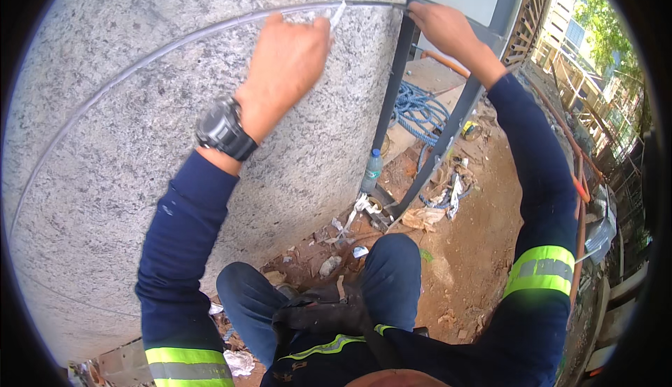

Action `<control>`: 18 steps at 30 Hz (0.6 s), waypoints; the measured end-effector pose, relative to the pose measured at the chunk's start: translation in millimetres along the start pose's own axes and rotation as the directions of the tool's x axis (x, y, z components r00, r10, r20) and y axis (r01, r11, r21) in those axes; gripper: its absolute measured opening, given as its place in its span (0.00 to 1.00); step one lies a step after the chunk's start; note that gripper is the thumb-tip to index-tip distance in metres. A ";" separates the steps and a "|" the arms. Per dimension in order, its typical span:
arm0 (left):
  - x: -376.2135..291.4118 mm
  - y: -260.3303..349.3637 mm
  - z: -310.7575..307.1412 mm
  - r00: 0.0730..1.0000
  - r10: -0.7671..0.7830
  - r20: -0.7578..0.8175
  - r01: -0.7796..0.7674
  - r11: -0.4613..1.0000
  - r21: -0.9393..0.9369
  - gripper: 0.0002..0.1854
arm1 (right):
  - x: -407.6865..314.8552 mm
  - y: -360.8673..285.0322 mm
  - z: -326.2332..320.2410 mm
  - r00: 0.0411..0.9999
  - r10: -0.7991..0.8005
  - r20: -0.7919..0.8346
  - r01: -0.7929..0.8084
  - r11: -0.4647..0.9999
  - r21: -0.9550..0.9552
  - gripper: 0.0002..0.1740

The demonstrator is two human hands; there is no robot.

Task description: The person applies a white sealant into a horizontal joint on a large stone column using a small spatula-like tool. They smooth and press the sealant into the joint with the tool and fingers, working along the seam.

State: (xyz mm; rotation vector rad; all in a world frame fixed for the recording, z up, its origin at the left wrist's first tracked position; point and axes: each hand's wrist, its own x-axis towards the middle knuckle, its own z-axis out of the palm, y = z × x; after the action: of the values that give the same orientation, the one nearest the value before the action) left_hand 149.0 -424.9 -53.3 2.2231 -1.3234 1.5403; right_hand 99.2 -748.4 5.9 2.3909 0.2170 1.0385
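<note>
A speckled grey stone-like wall (199, 124) curves before me, crossed by a narrow, pale grey joint line (157, 57). My left hand (289, 53), with a black watch (224, 128) on the wrist, is just below this line. Its curled fingers hold a thin white strip (338, 13) whose upper end meets the line; its material is unclear. My right hand (443, 27) has its fingertips together where the line, darker here, reaches a grey metal frame (401, 66). Whether those fingers pinch something or only press there is hidden.
Blue rope (420, 108) lies coiled behind the frame. A plastic bottle (373, 169) stands at the wall's foot, near scraps of paper and tape (362, 206). Bare dirt ground (472, 261) stretches right of my knees. Orange-brown pipes (580, 177) run along the right side.
</note>
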 end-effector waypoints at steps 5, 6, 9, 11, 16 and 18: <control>-6.4 32.0 31.8 0.962 -0.266 -0.063 0.239 0.930 -0.278 0.14 | 18.5 -61.4 -40.9 0.914 -0.159 -0.374 0.245 0.950 0.195 0.10; -5.2 35.0 29.2 0.951 -0.304 -0.055 0.270 0.904 -0.331 0.14 | 27.7 -67.7 -47.8 0.894 -0.210 -0.395 0.295 0.941 0.167 0.10; -11.0 37.8 29.8 0.935 -0.351 -0.037 0.315 0.876 -0.365 0.14 | 41.1 -75.1 -51.3 0.885 -0.297 -0.359 0.350 0.932 0.092 0.09; -12.4 39.9 31.6 0.938 -0.343 -0.040 0.306 0.878 -0.368 0.14 | 46.2 -74.1 -50.5 0.891 -0.317 -0.326 0.353 0.934 0.056 0.09; -13.8 40.8 32.2 0.938 -0.345 -0.038 0.309 0.880 -0.361 0.14 | 53.8 -78.0 -46.2 0.868 -0.359 -0.343 0.392 0.919 0.030 0.08; -15.1 39.5 33.7 0.938 -0.340 -0.070 0.294 0.885 -0.360 0.14 | 57.9 -75.9 -47.1 0.898 -0.340 -0.278 0.373 0.925 0.075 0.09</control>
State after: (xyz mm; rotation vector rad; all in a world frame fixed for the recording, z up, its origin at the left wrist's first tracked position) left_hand 142.9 -458.4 -95.2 1.9615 -1.0306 1.2070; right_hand 110.0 -645.2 30.1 2.1968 0.8091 1.1826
